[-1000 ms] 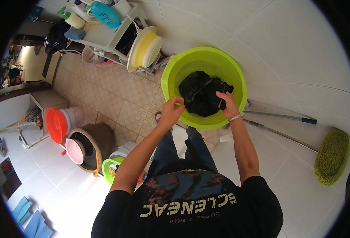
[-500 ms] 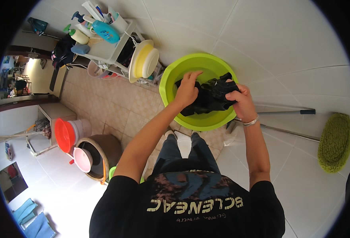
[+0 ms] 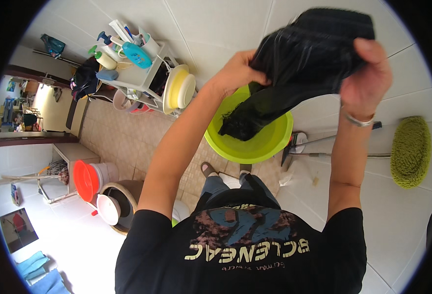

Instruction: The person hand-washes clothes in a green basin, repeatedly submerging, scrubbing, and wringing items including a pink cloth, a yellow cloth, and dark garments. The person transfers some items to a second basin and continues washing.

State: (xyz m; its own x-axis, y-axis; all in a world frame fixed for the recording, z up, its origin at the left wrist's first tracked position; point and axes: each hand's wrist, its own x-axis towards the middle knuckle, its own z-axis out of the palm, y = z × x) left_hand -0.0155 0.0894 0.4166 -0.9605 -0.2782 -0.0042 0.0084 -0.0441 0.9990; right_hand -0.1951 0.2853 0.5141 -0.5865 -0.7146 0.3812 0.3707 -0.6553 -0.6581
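A pair of black trousers (image 3: pixel 309 51) is held up before me, its wide top end raised at the upper right and slightly blurred. My left hand (image 3: pixel 240 71) is closed on its left side, the fingers partly hidden by the cloth. My right hand (image 3: pixel 368 78) grips the right side, thumb in front. A narrower, leg-like part hangs down into a lime-green basin (image 3: pixel 247 156) below, and its end rests in there.
Left of the basin, a white shelf cart (image 3: pixel 137 81) carries bottles, with a yellow-and-white folding basin (image 3: pixel 179 90) at its side. A red basin (image 3: pixel 84 180) and a brown vat (image 3: pixel 132 188) stand at lower left. At right, a green mop head (image 3: pixel 410 152) leans by the tiled wall.
Both hands have risen up and out of the basin, lifting the trousers. The cloth, bunched before, is now spread between the hands, and my right hand has moved farther right.
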